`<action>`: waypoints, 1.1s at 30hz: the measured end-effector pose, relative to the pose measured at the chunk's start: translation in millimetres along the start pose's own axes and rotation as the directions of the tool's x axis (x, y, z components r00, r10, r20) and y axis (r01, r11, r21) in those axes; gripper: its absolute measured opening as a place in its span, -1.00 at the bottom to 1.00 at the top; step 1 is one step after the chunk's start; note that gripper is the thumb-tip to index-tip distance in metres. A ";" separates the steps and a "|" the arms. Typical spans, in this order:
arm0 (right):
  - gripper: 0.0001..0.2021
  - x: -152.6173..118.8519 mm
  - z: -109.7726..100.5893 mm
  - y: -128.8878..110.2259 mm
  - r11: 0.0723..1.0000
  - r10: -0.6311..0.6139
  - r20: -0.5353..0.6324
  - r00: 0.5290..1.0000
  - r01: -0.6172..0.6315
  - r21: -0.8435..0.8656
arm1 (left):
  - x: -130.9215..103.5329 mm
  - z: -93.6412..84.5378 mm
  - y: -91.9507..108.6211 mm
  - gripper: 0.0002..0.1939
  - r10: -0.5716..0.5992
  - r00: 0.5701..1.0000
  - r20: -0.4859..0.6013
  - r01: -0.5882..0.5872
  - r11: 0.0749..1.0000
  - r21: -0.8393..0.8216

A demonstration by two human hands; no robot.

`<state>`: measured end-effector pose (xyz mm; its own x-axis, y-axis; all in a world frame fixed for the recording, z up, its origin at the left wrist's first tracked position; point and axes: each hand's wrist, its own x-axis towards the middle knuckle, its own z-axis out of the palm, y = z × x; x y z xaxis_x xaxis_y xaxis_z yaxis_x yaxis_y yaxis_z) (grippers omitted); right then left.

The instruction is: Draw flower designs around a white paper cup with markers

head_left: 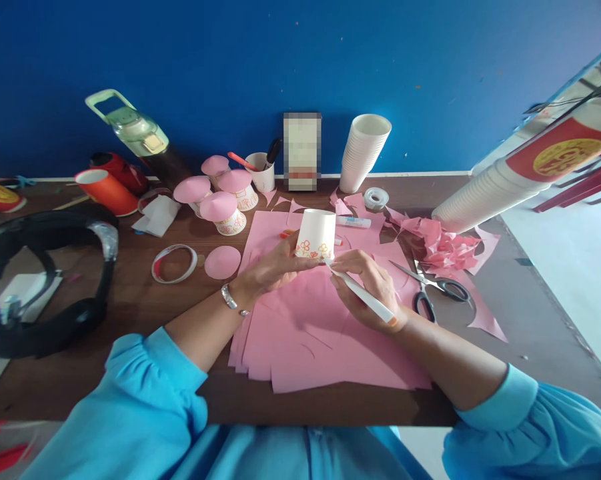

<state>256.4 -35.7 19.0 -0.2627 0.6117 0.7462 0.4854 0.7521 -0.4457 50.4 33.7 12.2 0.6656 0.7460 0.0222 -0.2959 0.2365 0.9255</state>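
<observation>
My left hand (279, 265) is closed around a white paper cup (316, 230), held above the pink sheets. Orange and yellow flower drawings run along the cup's lower edge. A white felt-tip pen (363, 298) with an orange end rests in my closed right hand (367, 287). Its tip meets the cup's lower edge or lies right by it; I cannot tell which. Beneath both hands spreads a stack of pink paper sheets (305, 347). Scissors (433, 285) with black handles lie to the right of my right hand.
Several small cups with pink cone tops (223, 207) stand at left, near a pink disc (223, 262) and a tape roll (174, 264). Behind are a pen cup (261, 175) and stacked white cups (363, 153). Crumpled pink scraps (447, 243) and another cup stack (485, 190) lie right.
</observation>
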 end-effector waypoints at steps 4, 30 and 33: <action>-0.80 -0.3 -0.3 0.4 1.000 0.013 0.000 1.000 -0.013 0.006 | 0.6 -1.4 -0.3 -0.57 -0.022 1.000 0.006 0.022 1.000 0.011; -0.81 -1.5 -2.7 2.4 0.998 0.008 -0.033 0.999 -0.006 0.056 | -0.1 -2.9 4.6 -0.58 -0.029 0.999 0.039 0.026 0.998 0.053; -0.77 -3.3 -3.1 5.7 0.998 0.020 -0.074 0.997 -0.015 0.061 | -2.0 -1.5 5.9 -0.62 -0.016 1.000 0.019 0.016 0.999 0.047</action>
<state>262.7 -34.2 15.6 -0.1904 0.6067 0.7718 0.4378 0.7561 -0.4864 46.3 34.5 17.0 0.6834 0.7299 0.0143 -0.2531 0.2186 0.9424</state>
